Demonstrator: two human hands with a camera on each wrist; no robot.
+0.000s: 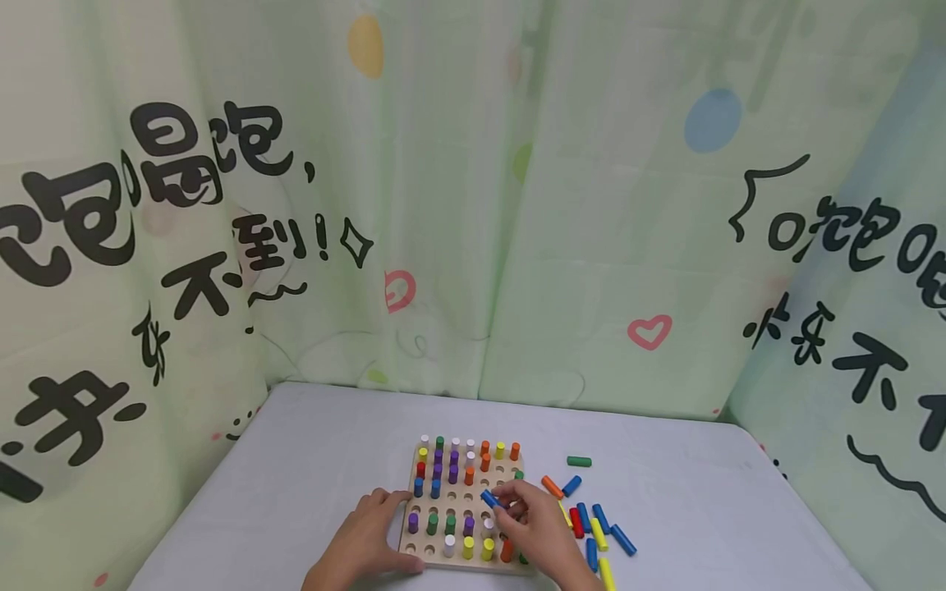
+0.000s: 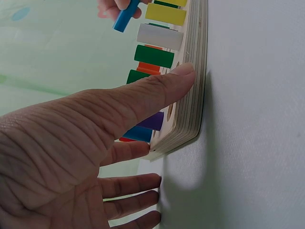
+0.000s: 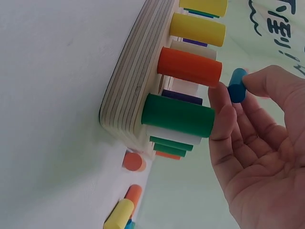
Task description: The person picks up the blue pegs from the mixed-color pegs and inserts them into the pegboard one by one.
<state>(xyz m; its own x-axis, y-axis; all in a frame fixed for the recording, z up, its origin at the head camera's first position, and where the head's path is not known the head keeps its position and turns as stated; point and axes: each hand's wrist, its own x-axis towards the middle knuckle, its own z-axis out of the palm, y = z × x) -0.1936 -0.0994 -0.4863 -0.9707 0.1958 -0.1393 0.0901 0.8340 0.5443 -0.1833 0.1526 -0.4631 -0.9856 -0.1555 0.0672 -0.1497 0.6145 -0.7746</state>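
Note:
A wooden pegboard (image 1: pixel 451 564) holds several rows of coloured pegs, with bare holes between them. My left hand (image 1: pixel 362 533) rests against the board's left side, its fingers nearly straight. In the left wrist view the left thumb (image 2: pixel 143 93) lies across the board's near edge, and the other fingers extend beside the corner. Over the board's right half, my right hand (image 1: pixel 543 525) pinches a blue peg (image 1: pixel 489 498) between thumb and fingertips. The right wrist view shows that blue peg (image 3: pixel 237 87) tilted and raised beyond an orange peg (image 3: pixel 190 67) and a green peg (image 3: pixel 178 115).
Loose pegs lie on the white tabletop right of the board, among them a red peg (image 1: pixel 576 523), a yellow peg (image 1: pixel 599 533) and a blue peg (image 1: pixel 623 540). A green peg (image 1: pixel 579 461) lies farther back. A printed curtain (image 1: pixel 443 205) hangs behind the table.

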